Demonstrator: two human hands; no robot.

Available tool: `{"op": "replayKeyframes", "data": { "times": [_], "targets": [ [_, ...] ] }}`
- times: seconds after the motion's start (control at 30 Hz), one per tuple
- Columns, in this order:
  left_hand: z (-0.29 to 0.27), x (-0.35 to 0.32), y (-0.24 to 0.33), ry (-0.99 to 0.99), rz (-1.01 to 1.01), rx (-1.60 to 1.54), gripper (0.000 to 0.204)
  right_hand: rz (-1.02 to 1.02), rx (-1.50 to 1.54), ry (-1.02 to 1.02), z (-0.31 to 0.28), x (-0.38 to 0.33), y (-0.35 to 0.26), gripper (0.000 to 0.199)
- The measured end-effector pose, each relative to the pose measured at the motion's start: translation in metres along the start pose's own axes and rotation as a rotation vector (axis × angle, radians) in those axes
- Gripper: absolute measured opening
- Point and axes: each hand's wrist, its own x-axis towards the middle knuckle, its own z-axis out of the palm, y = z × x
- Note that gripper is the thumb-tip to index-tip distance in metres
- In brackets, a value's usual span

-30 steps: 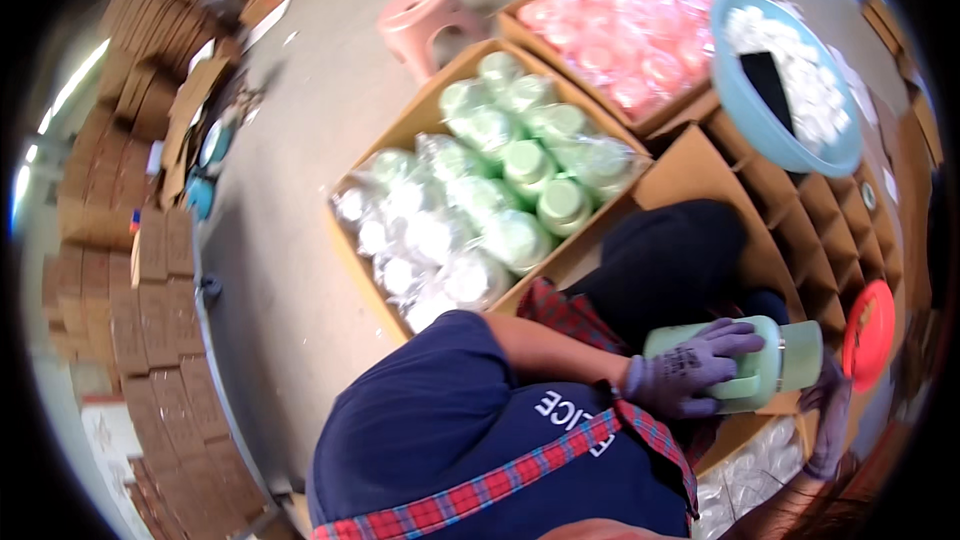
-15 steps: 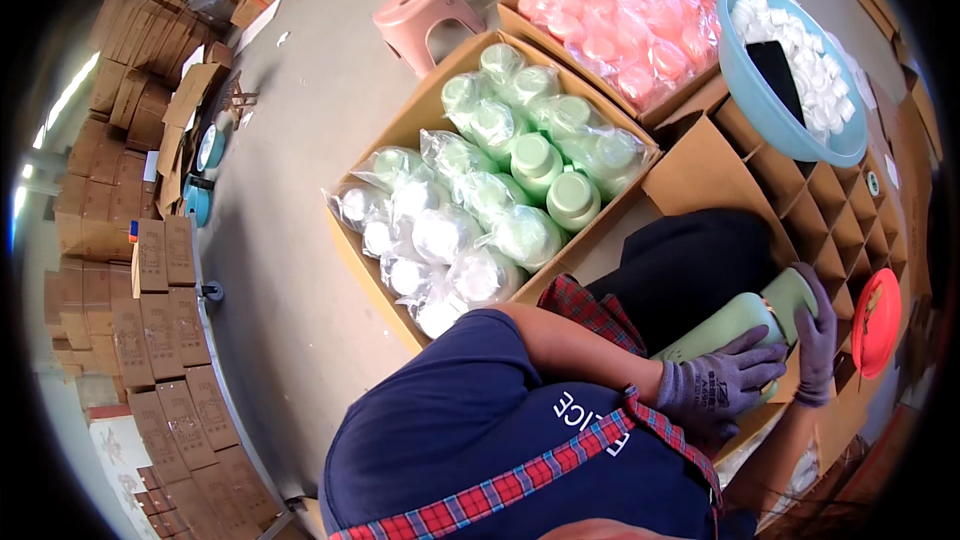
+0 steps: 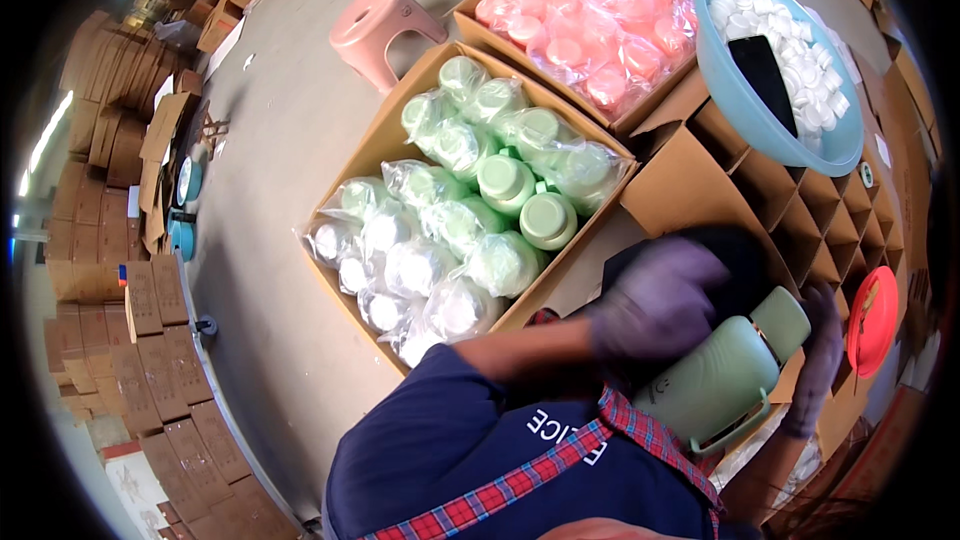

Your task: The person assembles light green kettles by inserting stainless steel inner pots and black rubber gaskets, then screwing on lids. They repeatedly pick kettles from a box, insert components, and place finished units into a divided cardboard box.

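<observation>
A pale green thermos flask [image 3: 715,380] with a side handle lies tilted across my lap. Its green cup lid [image 3: 781,324] is at the flask's upper end, with a narrow gap and a brownish rim showing between them. My right hand [image 3: 820,360], in a grey-purple glove, grips the outer side of the lid, its fingers partly hidden. In a matching glove, my left hand [image 3: 665,295] is off the flask, above and left of it over my dark trouser leg. Motion smears its fingers.
A carton of bagged green flasks [image 3: 450,210] stands to the left, with a carton of bagged pink ones [image 3: 600,25] behind. A blue basin [image 3: 712,70] of white caps, with a black phone [image 3: 762,80], rests above a divided carton [image 3: 810,210]. Nearby are a red dish [image 3: 873,320] and pink stool [image 3: 375,30].
My left hand has let go of the flask and swung up and left, uncovering the flask's body and handle. My right hand stays at the lid. The whole view has shifted slightly.
</observation>
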Motion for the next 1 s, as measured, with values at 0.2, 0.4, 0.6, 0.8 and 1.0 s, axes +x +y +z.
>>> {"op": "replayKeyframes", "data": {
  "times": [0.2,0.4,0.6,0.8,1.0],
  "targets": [
    [-0.226,-0.100,-0.185,0.092,-0.948,1.303,0.094,0.120,-0.025,0.377,-0.091,-0.057,0.110,0.044],
    [-0.300,-0.066,-0.232,0.070,-0.795,1.106,0.014,-0.081,-0.292,0.388,-0.059,-0.048,0.050,0.038],
    [-0.170,0.168,-0.015,-0.560,-0.545,-0.189,0.023,-0.339,-0.246,0.112,0.002,-0.044,-0.068,0.064],
    [-0.047,0.207,0.058,-0.213,-0.163,-0.405,0.078,-0.183,0.248,-0.158,0.065,0.037,-0.136,0.026],
    [0.021,0.169,0.031,-0.338,0.110,-0.094,0.110,-0.108,0.321,0.108,-0.053,0.093,-0.127,0.029]
  ]
}}
